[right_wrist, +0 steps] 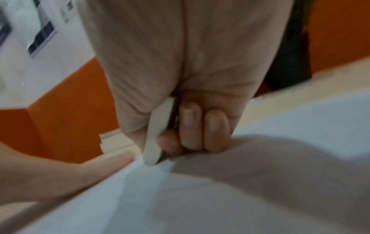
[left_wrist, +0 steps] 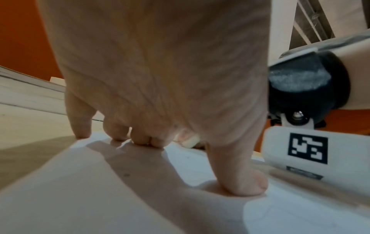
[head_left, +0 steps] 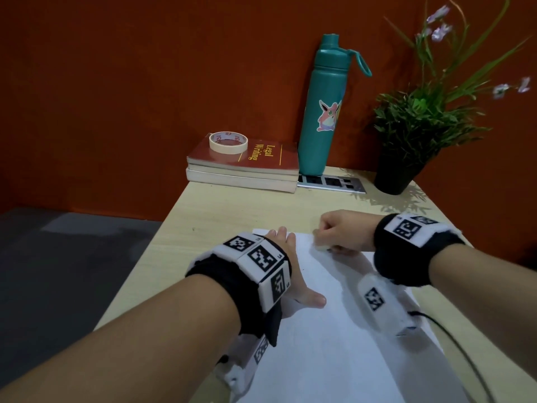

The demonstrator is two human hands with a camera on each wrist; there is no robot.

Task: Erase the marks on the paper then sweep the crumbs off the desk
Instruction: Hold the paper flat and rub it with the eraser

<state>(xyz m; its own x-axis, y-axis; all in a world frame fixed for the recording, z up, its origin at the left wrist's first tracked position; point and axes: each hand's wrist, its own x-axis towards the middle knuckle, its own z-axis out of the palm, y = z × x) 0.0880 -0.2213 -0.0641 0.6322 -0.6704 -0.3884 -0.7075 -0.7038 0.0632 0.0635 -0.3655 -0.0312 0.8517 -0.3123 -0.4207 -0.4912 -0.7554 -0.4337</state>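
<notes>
A white sheet of paper (head_left: 328, 330) lies on the light wooden desk (head_left: 226, 210). My left hand (head_left: 287, 266) lies flat on the sheet's left part, fingers spread and pressing it down (left_wrist: 140, 139), thumb out to the right. My right hand (head_left: 343, 231) is curled near the sheet's far edge and pinches a flat white eraser (right_wrist: 156, 134), whose lower tip touches the paper (right_wrist: 200, 205). The eraser (head_left: 322, 248) peeks out under the fist in the head view. A few tiny dark specks sit on the paper (left_wrist: 80, 197); no marks are plain to see.
At the back of the desk stand two stacked books (head_left: 244, 167) with a tape roll (head_left: 228, 142) on top, a teal bottle (head_left: 322, 112), a potted plant (head_left: 406, 135) and a socket panel (head_left: 331, 181). The desk's left edge drops to grey floor (head_left: 58, 271). A black cable (head_left: 453, 338) trails at right.
</notes>
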